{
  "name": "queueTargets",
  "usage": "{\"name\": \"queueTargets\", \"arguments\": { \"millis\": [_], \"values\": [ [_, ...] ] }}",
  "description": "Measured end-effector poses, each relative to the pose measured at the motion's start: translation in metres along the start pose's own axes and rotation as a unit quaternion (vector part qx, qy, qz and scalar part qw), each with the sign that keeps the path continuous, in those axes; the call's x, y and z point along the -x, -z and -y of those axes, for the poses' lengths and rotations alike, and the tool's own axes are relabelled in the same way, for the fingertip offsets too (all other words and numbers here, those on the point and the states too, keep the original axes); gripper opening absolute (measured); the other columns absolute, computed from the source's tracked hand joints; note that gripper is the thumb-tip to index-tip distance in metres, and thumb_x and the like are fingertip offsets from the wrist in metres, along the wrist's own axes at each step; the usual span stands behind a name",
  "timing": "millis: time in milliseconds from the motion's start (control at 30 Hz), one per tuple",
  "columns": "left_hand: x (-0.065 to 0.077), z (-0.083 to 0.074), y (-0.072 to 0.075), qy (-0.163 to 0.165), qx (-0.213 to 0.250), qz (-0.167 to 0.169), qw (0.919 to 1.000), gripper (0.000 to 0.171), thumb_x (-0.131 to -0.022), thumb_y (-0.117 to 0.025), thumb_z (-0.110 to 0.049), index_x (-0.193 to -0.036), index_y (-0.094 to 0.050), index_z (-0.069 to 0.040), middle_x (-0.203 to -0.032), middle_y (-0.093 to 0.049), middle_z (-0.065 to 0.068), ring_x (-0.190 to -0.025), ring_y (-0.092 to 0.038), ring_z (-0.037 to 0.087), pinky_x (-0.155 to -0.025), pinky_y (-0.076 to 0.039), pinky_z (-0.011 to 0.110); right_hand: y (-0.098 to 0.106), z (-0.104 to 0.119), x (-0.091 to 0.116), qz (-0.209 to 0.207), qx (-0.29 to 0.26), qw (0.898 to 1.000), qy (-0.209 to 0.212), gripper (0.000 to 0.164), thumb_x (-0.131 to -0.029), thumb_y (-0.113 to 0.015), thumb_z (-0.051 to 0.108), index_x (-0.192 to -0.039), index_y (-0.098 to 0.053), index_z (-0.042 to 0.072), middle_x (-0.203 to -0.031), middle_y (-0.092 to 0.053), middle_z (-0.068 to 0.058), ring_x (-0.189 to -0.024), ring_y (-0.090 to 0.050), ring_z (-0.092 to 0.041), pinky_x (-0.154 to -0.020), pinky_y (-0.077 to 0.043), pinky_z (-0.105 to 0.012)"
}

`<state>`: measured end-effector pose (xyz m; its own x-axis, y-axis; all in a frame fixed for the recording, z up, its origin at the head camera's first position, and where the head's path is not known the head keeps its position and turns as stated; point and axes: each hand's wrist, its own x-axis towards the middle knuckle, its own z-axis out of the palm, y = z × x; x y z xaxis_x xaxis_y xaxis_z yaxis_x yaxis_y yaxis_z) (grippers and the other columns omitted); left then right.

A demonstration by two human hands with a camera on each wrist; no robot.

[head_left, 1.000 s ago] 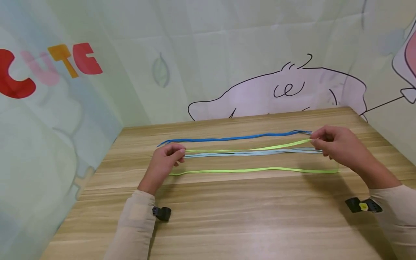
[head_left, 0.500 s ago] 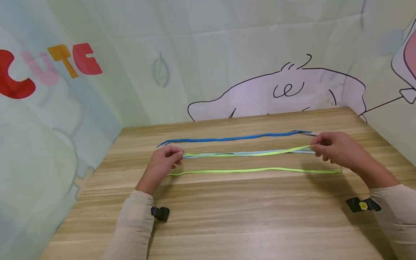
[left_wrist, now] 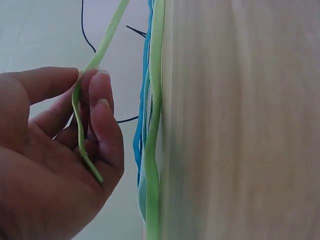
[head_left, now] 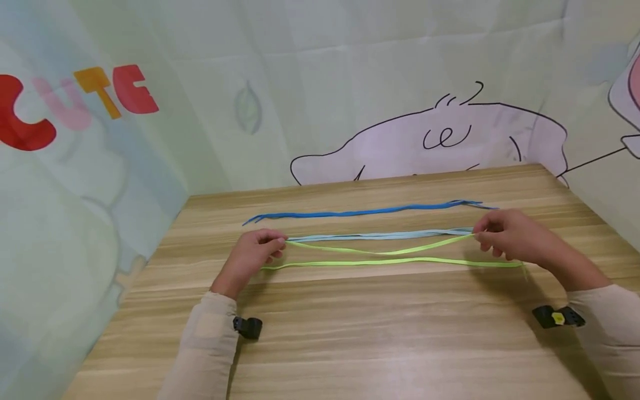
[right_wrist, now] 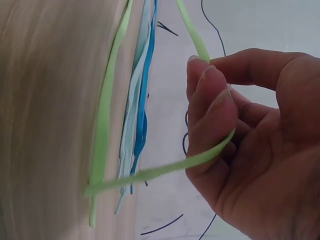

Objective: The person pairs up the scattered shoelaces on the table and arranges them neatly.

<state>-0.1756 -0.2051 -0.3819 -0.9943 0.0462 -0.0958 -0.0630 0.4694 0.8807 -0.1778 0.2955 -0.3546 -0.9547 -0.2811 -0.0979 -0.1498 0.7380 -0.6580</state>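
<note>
A lime-green shoelace (head_left: 382, 254) hangs between my two hands, sagging in the middle. My left hand (head_left: 255, 251) pinches it near one end between thumb and fingers, and the short tip lies across the palm in the left wrist view. My right hand (head_left: 522, 238) pinches the other side; in the right wrist view a tail of the lace (right_wrist: 165, 171) droops from the fingers towards the table. Nearer to me a second lime-green shoelace (head_left: 350, 264) lies straight on the wood. Just beyond the held one lie light blue shoelaces (head_left: 370, 236), side by side.
Farther back, dark blue shoelaces (head_left: 360, 213) lie along the wooden table (head_left: 380, 333), roughly parallel to the others, their ends splayed. A printed fabric backdrop (head_left: 350, 83) rises behind the table and along its left side.
The held lace has come from beyond the light blue ones, across them, to the near side. It has gone from nearly taut to sagging, and my right hand has moved nearer and slightly left.
</note>
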Motion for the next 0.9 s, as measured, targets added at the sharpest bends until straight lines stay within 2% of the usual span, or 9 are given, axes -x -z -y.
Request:
{"name": "queueTargets", "arguments": {
  "millis": [133, 233, 400, 533, 700, 900],
  "values": [
    [-0.002, -0.002, 0.003, -0.011, -0.014, 0.001, 0.9998, 0.029, -0.104, -0.057, -0.02, -0.124, -0.067, -0.002, -0.114, -0.067, 0.016, -0.098, -0.065, 0.024, -0.085, -0.053, 0.037, -0.003, -0.001, 0.0, 0.003, 0.0, 1.0, 0.008, 0.02, -0.1, -0.058, 0.012, -0.113, -0.061, -0.002, -0.089, -0.068, -0.006, -0.072, -0.06, -0.021, -0.053, -0.05, -0.033],
    [-0.002, -0.002, 0.006, -0.006, -0.014, -0.001, 0.9999, 0.028, -0.103, -0.057, -0.017, -0.124, -0.067, 0.0, -0.114, -0.068, 0.017, -0.097, -0.066, 0.025, -0.084, -0.053, 0.037, -0.006, -0.002, 0.001, 0.016, 0.0, 1.0, 0.009, 0.02, -0.097, -0.06, 0.011, -0.113, -0.062, -0.001, -0.091, -0.068, -0.006, -0.071, -0.06, -0.021, -0.05, -0.048, -0.033],
    [0.0, 0.001, 0.008, 0.016, -0.005, -0.001, 0.9999, 0.029, -0.102, -0.059, -0.016, -0.125, -0.066, 0.001, -0.115, -0.068, 0.017, -0.099, -0.066, 0.025, -0.084, -0.054, 0.035, -0.005, -0.009, 0.001, 0.021, 0.016, 1.0, 0.016, 0.02, -0.095, -0.063, 0.008, -0.112, -0.062, -0.003, -0.093, -0.066, -0.006, -0.073, -0.061, -0.02, -0.058, -0.05, -0.033],
    [0.002, 0.004, 0.009, 0.025, -0.012, 0.001, 0.9996, 0.03, -0.102, -0.059, -0.018, -0.124, -0.066, 0.001, -0.113, -0.068, 0.014, -0.096, -0.066, 0.02, -0.085, -0.053, 0.033, 0.0, -0.013, -0.002, 0.022, 0.037, 0.999, 0.016, 0.018, -0.095, -0.062, 0.006, -0.11, -0.063, -0.004, -0.093, -0.065, -0.006, -0.075, -0.06, -0.019, -0.061, -0.05, -0.033],
    [0.001, 0.007, 0.012, 0.016, -0.045, 0.015, 0.9987, 0.03, -0.101, -0.06, -0.019, -0.121, -0.066, 0.002, -0.102, -0.068, 0.009, -0.09, -0.06, 0.017, -0.079, -0.049, 0.032, -0.001, -0.013, -0.005, 0.039, 0.057, 0.998, 0.005, 0.016, -0.094, -0.065, 0.01, -0.105, -0.066, 0.0, -0.091, -0.064, -0.003, -0.078, -0.057, -0.02, -0.065, -0.049, -0.035],
    [0.004, 0.004, 0.014, 0.031, -0.125, 0.032, 0.9912, 0.023, -0.098, -0.062, -0.019, -0.114, -0.07, -0.004, -0.101, -0.066, 0.007, -0.092, -0.057, 0.023, -0.077, -0.046, 0.034, -0.003, -0.014, -0.004, 0.057, 0.077, 0.995, 0.008, 0.012, -0.093, -0.07, 0.018, -0.096, -0.068, 0.007, -0.079, -0.059, 0.0, -0.075, -0.052, -0.019, -0.063, -0.044, -0.035]
  ]
}}
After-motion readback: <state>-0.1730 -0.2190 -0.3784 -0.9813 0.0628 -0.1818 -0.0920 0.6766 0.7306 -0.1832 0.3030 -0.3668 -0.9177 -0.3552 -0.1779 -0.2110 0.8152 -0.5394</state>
